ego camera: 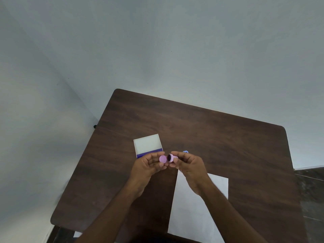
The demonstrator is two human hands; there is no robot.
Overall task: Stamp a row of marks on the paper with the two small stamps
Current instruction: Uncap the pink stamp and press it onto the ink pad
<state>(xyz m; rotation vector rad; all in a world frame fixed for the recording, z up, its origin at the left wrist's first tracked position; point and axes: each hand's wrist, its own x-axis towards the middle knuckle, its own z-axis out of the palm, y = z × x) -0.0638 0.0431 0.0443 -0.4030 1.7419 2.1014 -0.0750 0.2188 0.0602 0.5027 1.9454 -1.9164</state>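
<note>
A: Holding both hands up over the dark wooden table (219, 137). Left hand (147, 166) has its fingers curled, pinching a pink cap (162, 158) at the fingertips; the cap sits at 3 o'clock of the palm.

B: Right hand?

A: Right hand (189, 165) has thumb and fingers curled round the pink stamp (170, 158). The stamp pokes out at 9 o'clock of the fingers, dark inked face turned toward the cap. Cap and stamp are just beside each other, not touching.

B: Second stamp?

A: A small blue thing (185, 151) shows at 12 o'clock of the right knuckles, mostly hidden; cannot tell whether it is the second stamp.

B: Paper?

A: White paper (192, 216) lies flat at 6 o'clock of the right hand, under the right forearm. No marks visible on it.

B: Other items?

A: An open white box (147, 142) with a blue front strip, at 12 o'clock of the left hand.
</note>
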